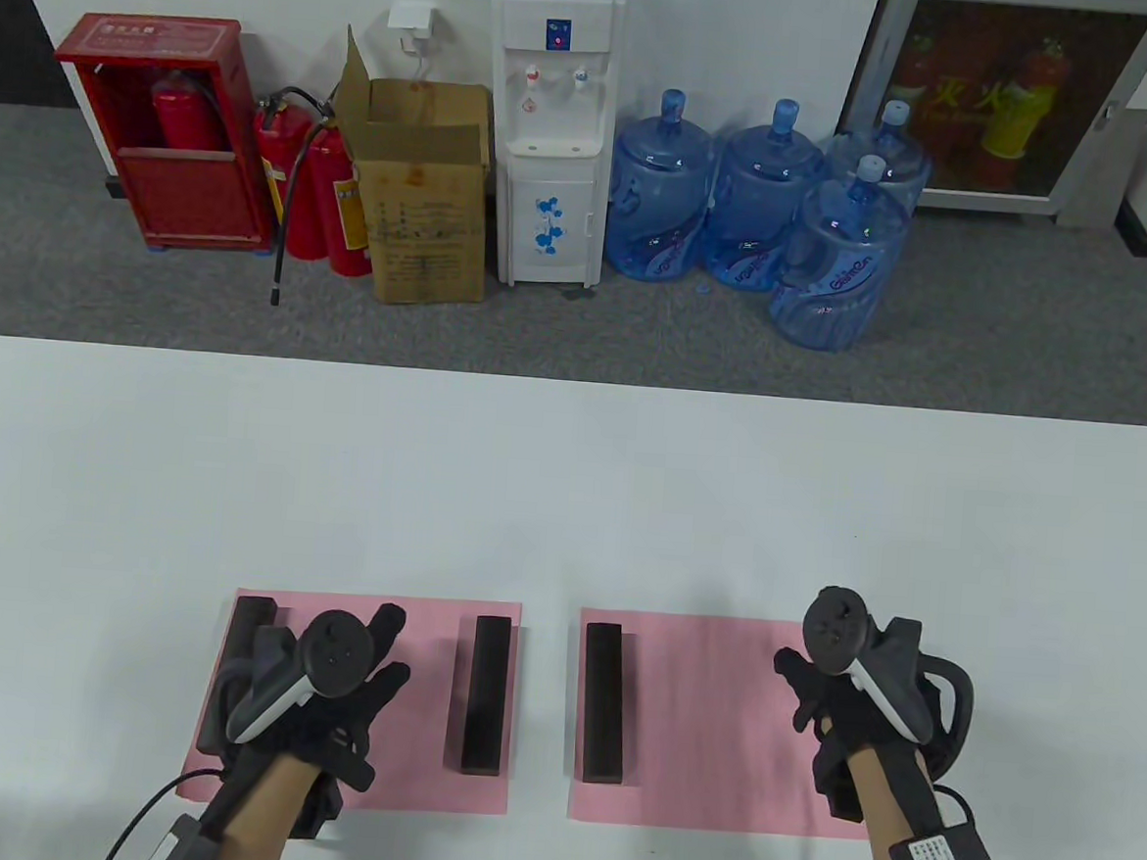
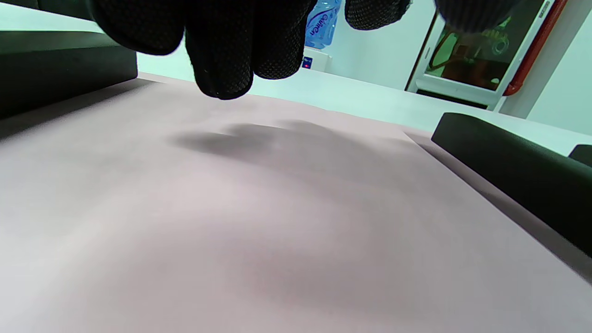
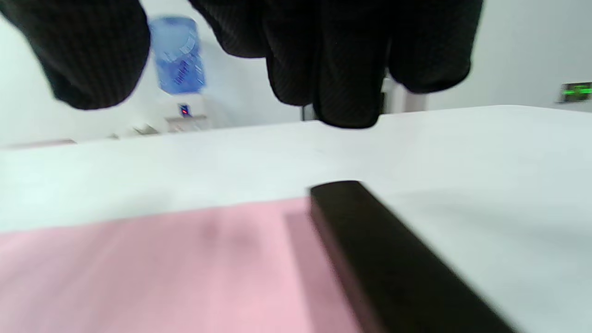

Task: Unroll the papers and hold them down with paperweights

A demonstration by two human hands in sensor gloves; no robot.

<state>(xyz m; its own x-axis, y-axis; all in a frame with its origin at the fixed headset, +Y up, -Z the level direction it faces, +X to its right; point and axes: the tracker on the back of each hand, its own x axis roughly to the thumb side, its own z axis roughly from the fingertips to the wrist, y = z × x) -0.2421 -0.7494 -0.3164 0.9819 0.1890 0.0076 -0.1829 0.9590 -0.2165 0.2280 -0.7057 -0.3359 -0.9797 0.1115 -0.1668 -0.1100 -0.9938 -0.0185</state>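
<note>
Two pink papers lie flat, side by side, on the white table [image 1: 569, 489]. The left paper [image 1: 417, 704] has a black bar paperweight [image 1: 486, 694] on its right edge and another [image 1: 251, 619] on its left edge, partly hidden by my left hand [image 1: 375, 667]. That hand hovers over the paper with spread, empty fingers [image 2: 222, 60] and casts a shadow on it. The right paper [image 1: 700, 724] has a bar [image 1: 604, 702] on its left edge. My right hand [image 1: 805, 697] is over its right edge, empty, with a fourth bar [image 3: 393, 259] below the fingers [image 3: 347, 83].
The far half of the table is bare white surface. Beyond its far edge on the floor stand a water dispenser [image 1: 551, 124], several blue water jugs [image 1: 756, 207], a cardboard box [image 1: 423, 194] and red fire extinguishers [image 1: 306, 185].
</note>
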